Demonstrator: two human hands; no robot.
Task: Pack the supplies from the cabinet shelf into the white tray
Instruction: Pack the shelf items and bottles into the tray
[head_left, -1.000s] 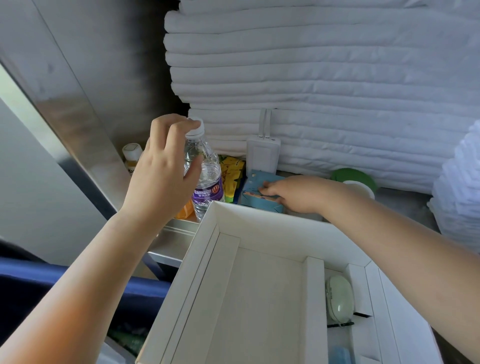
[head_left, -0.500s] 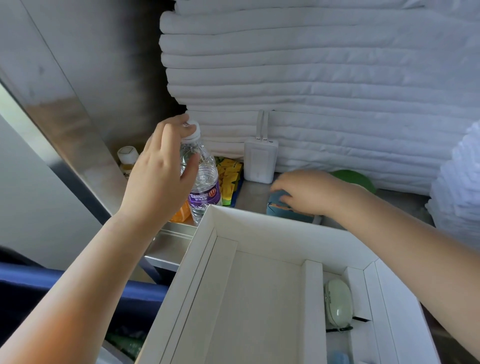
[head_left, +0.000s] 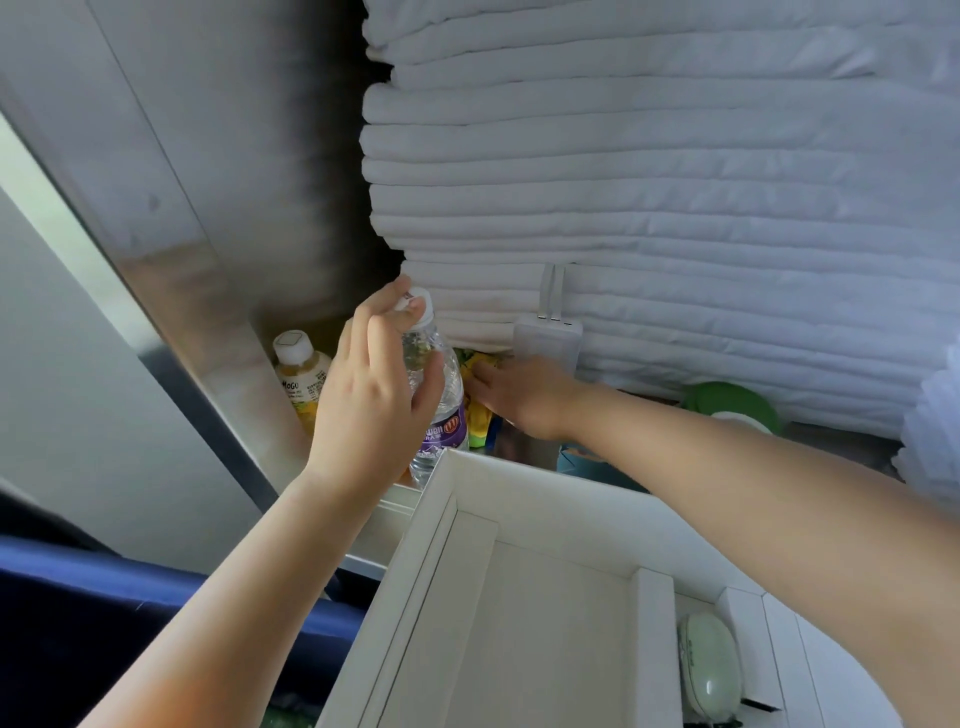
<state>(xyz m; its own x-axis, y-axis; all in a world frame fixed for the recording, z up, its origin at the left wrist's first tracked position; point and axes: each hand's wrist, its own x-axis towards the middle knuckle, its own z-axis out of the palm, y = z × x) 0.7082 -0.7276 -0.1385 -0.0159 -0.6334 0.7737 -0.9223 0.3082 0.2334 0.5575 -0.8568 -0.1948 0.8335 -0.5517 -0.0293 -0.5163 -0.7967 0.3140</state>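
1. Left hand (head_left: 374, 400), centre-left of frame: fingers curled round the upper half of the water bottle (head_left: 441, 395), thumb across the clear body, one fingertip beside the white cap.
2. Water bottle: long axis near vertical, cap toward the top of the frame, purple label low. It sits at the left end of the cabinet shelf (head_left: 387, 525), just beyond the far left corner of the white tray (head_left: 519, 483).
3. Bottle base is cut off behind the tray rim, so I cannot tell whether it is resting or lifted.
4. Right hand (head_left: 524, 395), centre of frame, back upward, reaches left to the yellow packets (head_left: 478, 410). Its fingertips are hidden behind the bottle; its grip cannot be told.
5. Juice bottle (head_left: 301, 374) stands upright left of the left hand, partly covered by it.
6. Teal packet (head_left: 576, 460) is mostly hidden under the right forearm.
7. Tray is cut off by the bottom edge of the frame. A pale green oval object (head_left: 709, 660) lies in a lower-right compartment.
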